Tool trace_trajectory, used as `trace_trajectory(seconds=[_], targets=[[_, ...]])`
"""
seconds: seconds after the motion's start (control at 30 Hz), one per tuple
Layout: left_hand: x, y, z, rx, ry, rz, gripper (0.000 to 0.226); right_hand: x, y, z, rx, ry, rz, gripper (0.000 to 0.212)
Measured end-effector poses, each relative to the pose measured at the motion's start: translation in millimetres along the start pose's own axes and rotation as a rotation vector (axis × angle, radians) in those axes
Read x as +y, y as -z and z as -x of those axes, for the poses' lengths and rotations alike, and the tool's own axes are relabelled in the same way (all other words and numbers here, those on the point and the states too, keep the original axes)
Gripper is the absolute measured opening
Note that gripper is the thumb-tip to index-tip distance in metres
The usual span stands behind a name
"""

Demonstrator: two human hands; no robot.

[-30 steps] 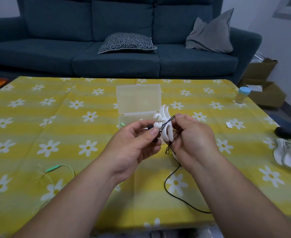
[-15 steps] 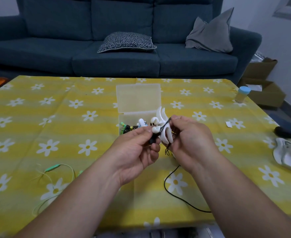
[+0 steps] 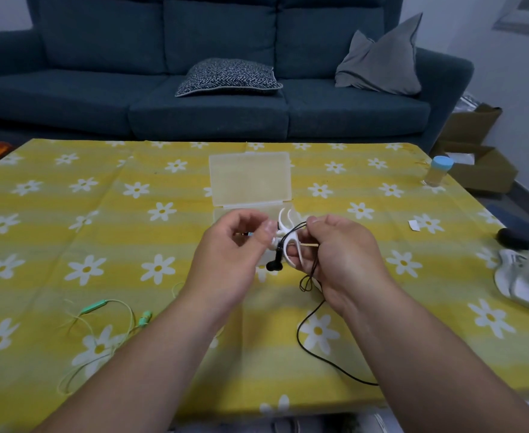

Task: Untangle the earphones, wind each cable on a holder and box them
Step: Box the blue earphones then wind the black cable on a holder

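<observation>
A white pronged cable holder (image 3: pixel 285 235) is held between both hands above the table's middle. My left hand (image 3: pixel 230 260) pinches its left side. My right hand (image 3: pixel 343 254) grips its right side together with strands of the black earphone cable (image 3: pixel 307 335). A black earbud (image 3: pixel 273 264) hangs below the holder. The black cable trails down and curves toward the table's front edge. A clear plastic box (image 3: pixel 250 179) stands open just behind the hands, partly hidden by them. Green earphones (image 3: pixel 101 307) lie loose on the cloth at the front left.
The table carries a yellow cloth with white flowers (image 3: pixel 69 214). A small jar with a blue lid (image 3: pixel 438 171) stands at the far right edge. White and dark objects (image 3: pixel 525 270) lie at the right edge. A blue sofa (image 3: pixel 213 73) is behind the table.
My left hand has shifted up and now pinches the holder's left side; the black earbud it held now dangles free below the holder. My right hand keeps its grip.
</observation>
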State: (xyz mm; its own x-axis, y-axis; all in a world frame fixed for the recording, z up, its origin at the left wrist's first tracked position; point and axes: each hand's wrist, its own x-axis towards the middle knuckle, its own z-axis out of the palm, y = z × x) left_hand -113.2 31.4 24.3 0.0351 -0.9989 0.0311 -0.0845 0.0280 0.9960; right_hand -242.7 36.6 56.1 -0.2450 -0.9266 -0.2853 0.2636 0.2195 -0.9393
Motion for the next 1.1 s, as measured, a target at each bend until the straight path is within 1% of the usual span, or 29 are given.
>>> trace_trajectory(seconds=[0.07,0.2,0.33,0.43,0.53,0.6,0.73,0.9,1.1], targets=[[0,2,1,-0.056,-0.071,-0.002,0.014,1,0,-1,-0.007,0.009,0.015,0.021],[-1,2,0,-0.094,-0.073,0.029,0.02,1,0,-2,-0.016,0.01,0.03,0.014],[2,3,-1,-0.153,-0.089,0.001,0.017,0,2,-2,-0.021,0.002,0.06,0.014],[1,6,-3,-0.208,-0.105,-0.114,0.012,-4,6,-3,-0.052,0.007,0.162,0.02],[1,7,-3,-0.28,-0.112,-0.175,0.008,-7,12,-7,-0.043,0.081,0.336,0.028],[2,8,-3,-0.296,-0.106,-0.155,0.008,-8,16,-10,-0.045,0.124,0.428,0.029],[4,9,-2,-0.301,-0.076,-0.089,0.011,-13,24,-14,-0.081,0.169,0.516,0.031],[10,10,3,-0.327,-0.056,0.003,0.013,-18,34,-20,-0.103,0.214,0.549,0.04],[13,7,6,-0.336,-0.076,0.047,0.015,-16,35,-23,-0.114,0.202,0.534,0.038]])
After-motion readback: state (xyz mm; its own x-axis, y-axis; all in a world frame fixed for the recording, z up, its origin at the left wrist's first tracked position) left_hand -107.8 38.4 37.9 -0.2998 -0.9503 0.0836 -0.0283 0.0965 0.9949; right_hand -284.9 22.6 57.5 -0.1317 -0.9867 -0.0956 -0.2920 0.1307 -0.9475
